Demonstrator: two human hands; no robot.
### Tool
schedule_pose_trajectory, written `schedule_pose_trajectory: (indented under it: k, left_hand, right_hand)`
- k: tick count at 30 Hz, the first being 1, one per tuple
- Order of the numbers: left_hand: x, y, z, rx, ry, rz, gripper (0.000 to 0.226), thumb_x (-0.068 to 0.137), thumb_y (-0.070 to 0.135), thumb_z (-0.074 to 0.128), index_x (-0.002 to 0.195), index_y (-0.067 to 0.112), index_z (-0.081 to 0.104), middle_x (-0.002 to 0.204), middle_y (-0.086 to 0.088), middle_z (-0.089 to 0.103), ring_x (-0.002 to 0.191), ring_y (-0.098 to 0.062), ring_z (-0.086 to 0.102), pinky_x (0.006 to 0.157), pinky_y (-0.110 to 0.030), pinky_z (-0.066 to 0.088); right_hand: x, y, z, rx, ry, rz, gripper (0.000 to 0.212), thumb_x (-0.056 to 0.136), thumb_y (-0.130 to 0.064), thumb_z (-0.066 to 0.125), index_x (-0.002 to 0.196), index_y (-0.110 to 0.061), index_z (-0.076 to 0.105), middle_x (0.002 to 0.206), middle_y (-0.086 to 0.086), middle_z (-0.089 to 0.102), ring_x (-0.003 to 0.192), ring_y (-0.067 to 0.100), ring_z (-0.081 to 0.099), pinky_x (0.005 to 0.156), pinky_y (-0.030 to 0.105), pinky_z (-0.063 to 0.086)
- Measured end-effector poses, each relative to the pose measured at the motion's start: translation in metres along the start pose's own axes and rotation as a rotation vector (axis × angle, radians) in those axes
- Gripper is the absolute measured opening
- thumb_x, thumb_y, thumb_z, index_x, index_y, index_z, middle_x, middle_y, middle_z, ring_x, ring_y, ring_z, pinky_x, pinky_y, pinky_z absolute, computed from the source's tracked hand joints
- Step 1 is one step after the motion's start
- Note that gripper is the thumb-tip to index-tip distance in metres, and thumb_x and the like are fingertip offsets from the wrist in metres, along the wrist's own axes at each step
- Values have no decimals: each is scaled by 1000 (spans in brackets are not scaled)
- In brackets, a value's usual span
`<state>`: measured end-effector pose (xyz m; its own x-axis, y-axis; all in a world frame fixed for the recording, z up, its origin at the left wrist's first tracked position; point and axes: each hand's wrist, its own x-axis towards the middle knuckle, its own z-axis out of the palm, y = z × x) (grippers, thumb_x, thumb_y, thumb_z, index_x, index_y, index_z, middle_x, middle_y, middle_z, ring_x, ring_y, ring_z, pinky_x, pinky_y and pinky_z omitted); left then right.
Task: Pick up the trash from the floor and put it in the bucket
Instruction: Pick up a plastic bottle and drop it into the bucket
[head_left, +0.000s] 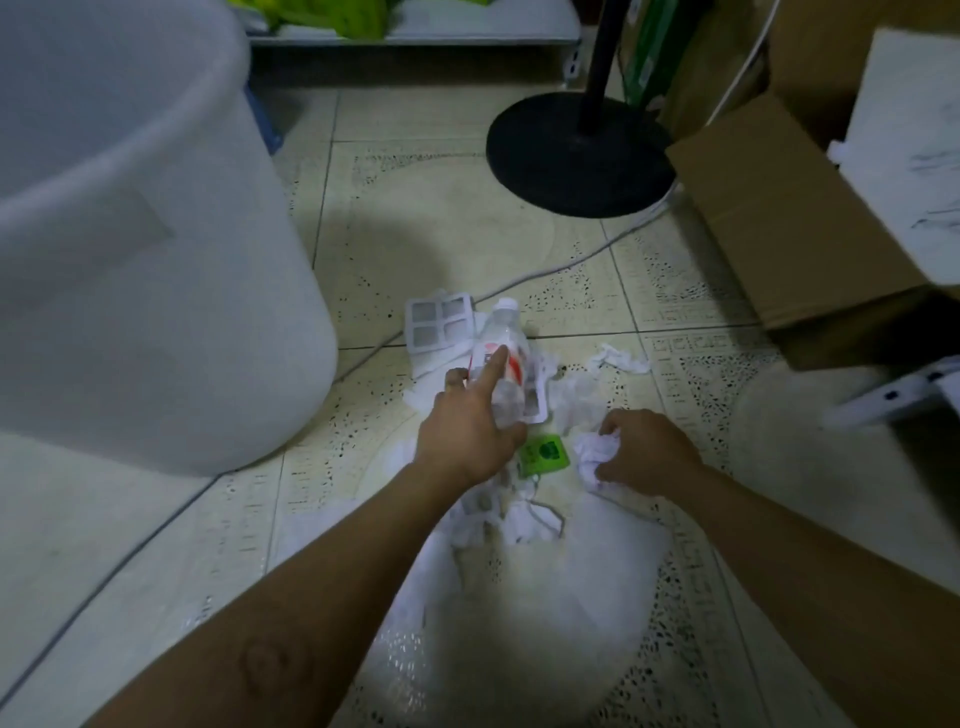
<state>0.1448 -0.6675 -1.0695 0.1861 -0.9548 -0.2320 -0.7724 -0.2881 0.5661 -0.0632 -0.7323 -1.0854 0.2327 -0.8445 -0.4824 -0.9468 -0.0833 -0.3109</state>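
A big white plastic bucket (130, 234) stands on the tiled floor at the left. Trash lies in a heap in the middle of the floor. My left hand (467, 431) grips a clear plastic bottle (506, 338) with a red and white label, its cap pointing away from me. My right hand (644, 452) is closed on a crumpled white tissue (595, 457). Between the hands lies a small green packet (545, 454). A white sheet with grey squares (439, 322) and more white paper scraps (621, 358) lie around the bottle. White plastic wrap (545, 597) is spread near me.
A black round stand base (576, 156) with a pole sits at the back right. An open cardboard box (795, 228) lies at the right. A grey cable (571, 257) runs across the tiles. A low shelf (415, 36) is at the back.
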Motion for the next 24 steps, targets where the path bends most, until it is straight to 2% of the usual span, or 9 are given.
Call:
schedule_pose_trajectory:
  k: [5, 8, 12, 17, 20, 22, 24]
  left_hand:
    - [2, 21, -44, -34, 123, 123, 89, 80, 45, 65, 147, 45, 6, 149, -15, 31, 123, -33, 48, 95, -43, 47]
    - [4, 41, -87, -81, 212, 210, 88, 80, 43, 66, 147, 44, 8, 148, -13, 30, 123, -30, 45, 95, -37, 42]
    - [7, 65, -169, -75, 340, 274, 83, 78, 43, 68, 146, 43, 20, 146, -10, 34, 122, -28, 47, 98, -34, 40]
    - [7, 71, -288, -1, 532, 313, 83, 75, 45, 71, 145, 40, 28, 143, -10, 41, 124, -28, 47, 101, -36, 39]
    - [-7, 42, -349, 62, 618, 269, 81, 72, 50, 71, 142, 44, 31, 142, -9, 43, 124, -27, 47, 102, -40, 42]
    - [-22, 11, -377, 91, 638, 200, 78, 71, 53, 71, 139, 46, 34, 141, -8, 44, 123, -28, 47, 99, -43, 43]
    - [-37, -22, -394, 111, 655, 132, 76, 71, 52, 72, 138, 42, 40, 139, -11, 46, 123, -30, 48, 101, -41, 41]
  right_hand:
    - [-16, -27, -54, 73, 129, -118, 41, 60, -28, 81, 97, -19, 67, 92, 7, 70, 76, 20, 59, 56, 26, 40]
    - [-25, -59, -98, 119, 262, -213, 39, 63, -34, 81, 97, -21, 65, 90, 4, 70, 75, 19, 60, 58, 29, 43]
    - [-43, -117, -173, 239, 440, -323, 42, 66, -38, 79, 100, -21, 61, 88, 2, 68, 77, 19, 61, 64, 32, 47]
    - [-60, -210, -240, 469, 593, -426, 45, 62, -39, 82, 85, -15, 51, 77, 7, 62, 69, 29, 59, 62, 41, 52]
    - [-65, -273, -239, 698, 560, -526, 38, 65, -33, 83, 76, -16, 50, 77, 9, 64, 71, 28, 62, 63, 42, 54]
    - [-69, -314, -225, 845, 477, -579, 33, 66, -24, 83, 76, -17, 51, 87, 17, 68, 75, 29, 66, 61, 40, 55]
    - [-71, -351, -208, 883, 428, -636, 29, 67, -21, 82, 79, -17, 56, 93, 19, 68, 80, 30, 67, 64, 41, 56]
